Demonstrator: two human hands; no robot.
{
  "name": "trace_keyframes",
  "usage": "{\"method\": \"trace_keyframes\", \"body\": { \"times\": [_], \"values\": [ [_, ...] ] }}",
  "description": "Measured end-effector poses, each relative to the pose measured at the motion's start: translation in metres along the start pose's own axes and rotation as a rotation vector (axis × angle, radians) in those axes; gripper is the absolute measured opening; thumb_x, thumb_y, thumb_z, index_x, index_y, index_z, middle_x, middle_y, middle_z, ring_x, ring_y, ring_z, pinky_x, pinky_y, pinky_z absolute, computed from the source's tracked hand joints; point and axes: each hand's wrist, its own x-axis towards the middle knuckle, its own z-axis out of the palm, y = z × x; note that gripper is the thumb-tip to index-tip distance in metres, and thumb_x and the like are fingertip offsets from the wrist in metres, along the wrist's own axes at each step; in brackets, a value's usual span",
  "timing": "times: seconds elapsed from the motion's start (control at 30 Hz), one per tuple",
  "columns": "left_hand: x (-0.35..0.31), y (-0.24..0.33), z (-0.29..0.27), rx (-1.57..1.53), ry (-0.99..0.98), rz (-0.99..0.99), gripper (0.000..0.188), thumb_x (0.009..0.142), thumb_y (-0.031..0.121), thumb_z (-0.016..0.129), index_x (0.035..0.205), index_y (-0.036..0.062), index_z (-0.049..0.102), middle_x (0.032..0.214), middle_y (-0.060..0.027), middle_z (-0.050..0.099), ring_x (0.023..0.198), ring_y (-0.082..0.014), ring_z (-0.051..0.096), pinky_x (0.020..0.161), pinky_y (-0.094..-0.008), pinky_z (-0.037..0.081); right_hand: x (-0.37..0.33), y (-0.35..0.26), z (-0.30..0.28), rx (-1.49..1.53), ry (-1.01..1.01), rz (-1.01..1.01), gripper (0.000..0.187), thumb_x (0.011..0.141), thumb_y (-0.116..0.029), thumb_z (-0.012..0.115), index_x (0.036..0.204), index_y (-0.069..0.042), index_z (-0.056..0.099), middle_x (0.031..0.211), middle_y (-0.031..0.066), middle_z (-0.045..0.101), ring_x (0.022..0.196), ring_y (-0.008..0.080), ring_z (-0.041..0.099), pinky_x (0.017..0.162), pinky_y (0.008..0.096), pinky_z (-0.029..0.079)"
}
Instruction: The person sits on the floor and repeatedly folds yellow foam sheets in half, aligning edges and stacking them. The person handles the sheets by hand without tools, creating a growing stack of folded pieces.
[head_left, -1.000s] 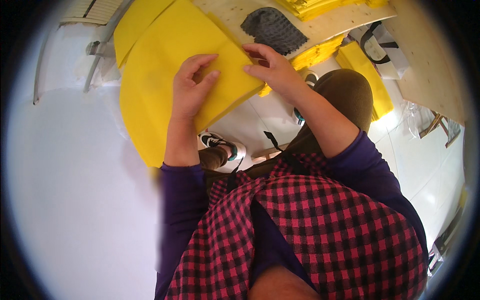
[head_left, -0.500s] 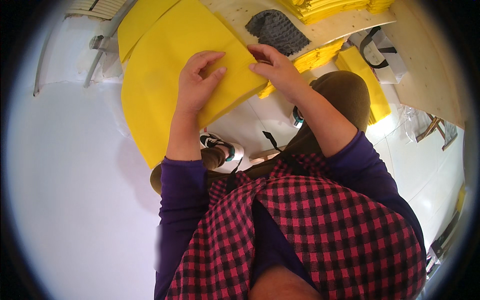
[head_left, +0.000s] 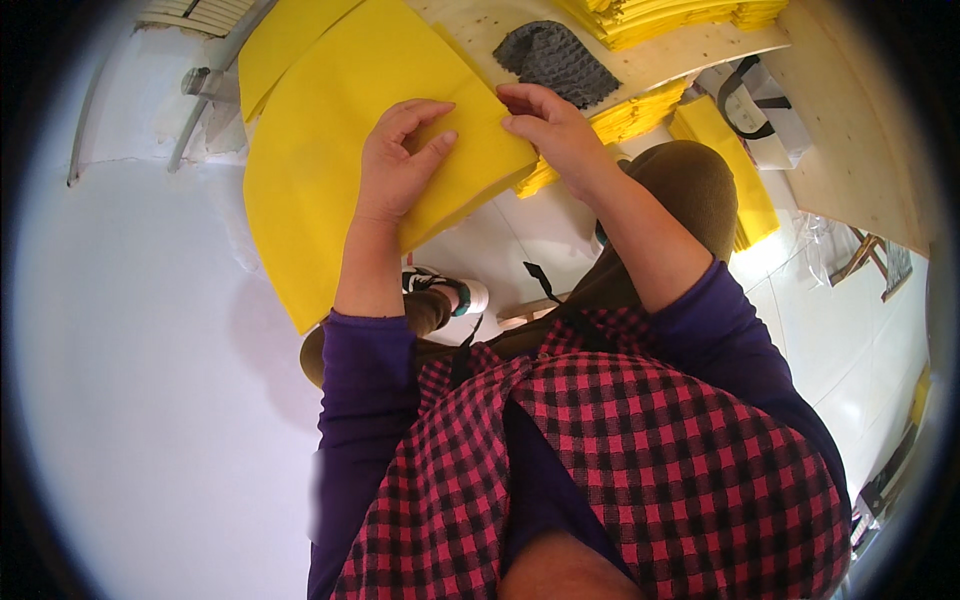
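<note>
A large yellow sheet of soft-looking material (head_left: 320, 150), perhaps several layers thick, lies across the work surface in front of me. My left hand (head_left: 400, 160) rests on its near part, fingers curved and thumb held apart, with nothing in the grasp. At the sheet's right edge is my right hand (head_left: 555, 135). Its thumb and forefinger touch the edge with a gap between them, and the other fingers are partly hidden. Just beyond that hand lies a dark grey textured cloth (head_left: 557, 63) on the wooden table (head_left: 640, 58).
Stacked yellow pieces (head_left: 690, 18) sit at the far right, with another yellow stack (head_left: 640, 112) lower down. A white bag with black handles (head_left: 775, 125) stands beside a yellow bundle (head_left: 735, 175). A metal pipe (head_left: 208, 85) runs at far left. My knee (head_left: 690, 190) is below the table.
Both hands stay in nearly the same place. The right thumb has shifted slightly up along the sheet's edge, and the view has moved a little.
</note>
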Motion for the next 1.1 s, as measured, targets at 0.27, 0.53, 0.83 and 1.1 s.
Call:
{"method": "trace_keyframes", "body": {
  "times": [0.27, 0.53, 0.83, 1.1],
  "values": [
    [0.0007, -0.0007, -0.0009, 0.007, 0.002, 0.004, 0.028, 0.077, 0.008, 0.071, 0.104, 0.0074, 0.068, 0.107, -0.0078, 0.062, 0.099, -0.0201, 0.058, 0.087, -0.0289, 0.045, 0.0005, 0.0004, -0.0015, 0.031, -0.015, -0.005, 0.046, 0.087, -0.008, 0.055, 0.130, 0.004, 0.046, 0.124, 0.0124, 0.055, 0.116, 0.0193, 0.051, 0.101, 0.0299, 0.038],
    [-0.0007, 0.0048, -0.0007, -0.012, -0.001, -0.024, 0.027, 0.077, 0.007, 0.071, 0.104, 0.0067, 0.068, 0.107, -0.0076, 0.062, 0.100, -0.0199, 0.057, 0.087, -0.0281, 0.045, -0.0013, -0.0039, -0.0003, 0.052, -0.010, 0.024, 0.046, 0.086, -0.007, 0.055, 0.130, 0.004, 0.046, 0.125, 0.0124, 0.055, 0.118, 0.0195, 0.050, 0.102, 0.0303, 0.037],
    [-0.0011, 0.0049, -0.0005, 0.012, 0.002, -0.011, 0.027, 0.077, 0.007, 0.070, 0.104, 0.0062, 0.068, 0.107, -0.0084, 0.061, 0.101, -0.0205, 0.057, 0.088, -0.0283, 0.045, 0.0012, -0.0047, -0.0019, 0.073, -0.007, 0.009, 0.049, 0.083, -0.009, 0.059, 0.129, 0.003, 0.048, 0.123, 0.0132, 0.056, 0.114, 0.0204, 0.052, 0.098, 0.0299, 0.040],
    [-0.0019, 0.0050, -0.0015, 0.024, -0.030, -0.004, 0.028, 0.080, 0.004, 0.069, 0.107, 0.0061, 0.067, 0.111, -0.0046, 0.059, 0.099, -0.0142, 0.053, 0.085, -0.0246, 0.041, 0.0051, -0.0021, -0.0020, 0.095, 0.003, -0.007, 0.050, 0.082, -0.011, 0.062, 0.128, 0.003, 0.049, 0.121, 0.0137, 0.056, 0.111, 0.0209, 0.054, 0.097, 0.0294, 0.041]
  ]
}}
